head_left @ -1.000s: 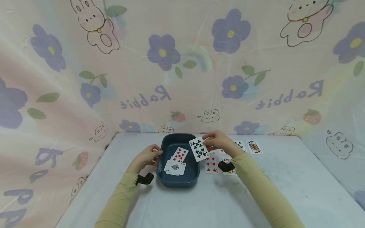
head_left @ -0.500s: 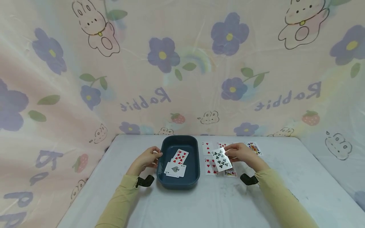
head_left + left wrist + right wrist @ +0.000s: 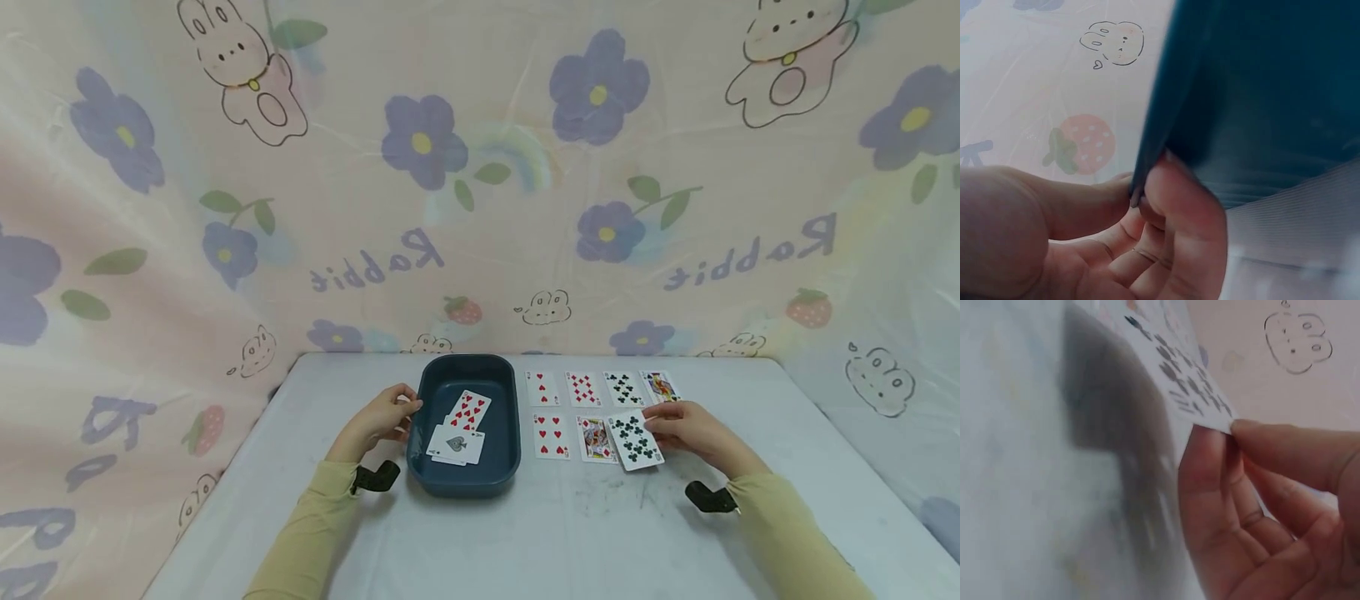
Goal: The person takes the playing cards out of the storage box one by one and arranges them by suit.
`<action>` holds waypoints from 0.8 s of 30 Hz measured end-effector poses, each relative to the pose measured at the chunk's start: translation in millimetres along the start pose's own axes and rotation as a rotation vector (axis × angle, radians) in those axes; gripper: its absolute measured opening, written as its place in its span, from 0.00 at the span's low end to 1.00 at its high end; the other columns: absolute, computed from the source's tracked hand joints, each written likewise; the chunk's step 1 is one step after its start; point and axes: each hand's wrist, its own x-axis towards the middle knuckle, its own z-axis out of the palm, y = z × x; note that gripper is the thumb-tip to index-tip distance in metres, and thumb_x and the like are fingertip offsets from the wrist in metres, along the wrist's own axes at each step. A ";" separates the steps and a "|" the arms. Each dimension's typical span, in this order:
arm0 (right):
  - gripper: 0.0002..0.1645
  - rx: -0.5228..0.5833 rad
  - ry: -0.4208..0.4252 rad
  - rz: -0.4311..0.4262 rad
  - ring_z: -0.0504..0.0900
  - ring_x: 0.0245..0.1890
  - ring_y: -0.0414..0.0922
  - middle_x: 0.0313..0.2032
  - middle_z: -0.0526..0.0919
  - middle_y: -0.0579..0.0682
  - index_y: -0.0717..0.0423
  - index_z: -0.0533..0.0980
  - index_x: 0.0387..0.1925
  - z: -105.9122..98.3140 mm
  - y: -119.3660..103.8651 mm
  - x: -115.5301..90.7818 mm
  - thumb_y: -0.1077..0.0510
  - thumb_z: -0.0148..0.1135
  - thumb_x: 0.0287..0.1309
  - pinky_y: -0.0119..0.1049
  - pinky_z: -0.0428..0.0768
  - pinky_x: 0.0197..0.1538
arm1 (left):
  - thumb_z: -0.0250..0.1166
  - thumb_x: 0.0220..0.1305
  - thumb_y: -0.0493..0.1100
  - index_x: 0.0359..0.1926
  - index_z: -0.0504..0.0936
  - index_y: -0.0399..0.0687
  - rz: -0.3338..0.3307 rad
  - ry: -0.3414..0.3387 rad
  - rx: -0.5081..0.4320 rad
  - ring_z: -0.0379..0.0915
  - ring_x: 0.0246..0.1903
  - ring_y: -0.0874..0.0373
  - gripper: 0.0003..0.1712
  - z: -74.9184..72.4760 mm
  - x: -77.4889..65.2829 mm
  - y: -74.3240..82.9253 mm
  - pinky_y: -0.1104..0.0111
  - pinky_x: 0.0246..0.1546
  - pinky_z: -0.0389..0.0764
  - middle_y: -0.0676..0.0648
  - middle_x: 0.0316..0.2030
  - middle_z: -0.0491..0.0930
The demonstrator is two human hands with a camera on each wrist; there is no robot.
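Observation:
My left hand (image 3: 375, 423) pinches the left rim of a dark blue tray (image 3: 501, 480) between thumb and fingers, as the left wrist view shows close up. Inside the tray lie an ace of spades (image 3: 456, 447) and a hearts card (image 3: 471, 408), overlapping, with another card edge beneath. A clubs playing card (image 3: 636, 442) is held by its right edge between the thumb and fingers of my right hand (image 3: 697, 437). In the right wrist view this card tilts above the tabletop and casts a shadow. In the head view it overlaps the right edge of a red-and-yellow face card (image 3: 596, 439).
A back row holds a hearts card (image 3: 542, 388), a diamonds card (image 3: 583, 389), a clubs card (image 3: 623, 388) and a face card (image 3: 659, 386). In front lies another hearts card (image 3: 551, 436). A printed curtain (image 3: 495, 242) hangs behind the white table (image 3: 525, 550).
My right hand has carried the clubs card rightward from over the tray's right rim, past the front hearts card, to beside the front face card. The left hand stays on the tray.

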 end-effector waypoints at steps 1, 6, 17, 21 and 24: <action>0.26 -0.007 0.012 0.008 0.81 0.35 0.42 0.38 0.81 0.51 0.81 0.65 0.56 -2.1 1.5 -0.6 0.65 0.58 0.64 0.37 0.81 0.40 | 0.54 0.72 0.40 0.44 0.67 0.42 0.000 0.002 0.000 0.70 0.21 0.56 0.06 -0.5 0.1 0.2 0.68 0.21 0.76 0.44 0.28 0.74; 0.25 -0.072 0.070 0.053 0.80 0.32 0.42 0.35 0.81 0.51 0.80 0.67 0.54 -10.5 6.6 -3.5 0.65 0.58 0.63 0.36 0.81 0.37 | 0.55 0.71 0.40 0.44 0.68 0.42 -0.003 0.007 -0.001 0.70 0.22 0.57 0.07 -1.2 0.8 -0.5 0.68 0.21 0.76 0.43 0.29 0.74; 0.23 -0.094 0.134 0.086 0.81 0.31 0.42 0.33 0.82 0.52 0.80 0.68 0.52 -11.6 11.8 4.6 0.66 0.59 0.61 0.37 0.82 0.36 | 0.55 0.71 0.40 0.44 0.68 0.42 -0.015 0.013 0.001 0.70 0.21 0.56 0.06 0.7 2.4 -0.2 0.69 0.20 0.75 0.42 0.29 0.74; 0.23 -0.085 0.155 0.097 0.81 0.29 0.41 0.31 0.82 0.51 0.81 0.67 0.52 -10.4 8.4 8.0 0.66 0.57 0.62 0.37 0.82 0.35 | 0.55 0.71 0.40 0.44 0.68 0.42 -0.017 0.019 0.008 0.70 0.22 0.56 0.06 0.8 2.5 -0.6 0.69 0.20 0.75 0.42 0.29 0.74; 0.23 -0.093 0.177 0.116 0.81 0.29 0.41 0.29 0.82 0.51 0.81 0.67 0.52 -10.3 5.9 9.2 0.65 0.56 0.63 0.37 0.82 0.34 | 0.55 0.71 0.40 0.44 0.68 0.42 -0.014 0.019 0.010 0.70 0.22 0.56 0.06 1.0 2.6 -0.9 0.69 0.20 0.75 0.43 0.28 0.73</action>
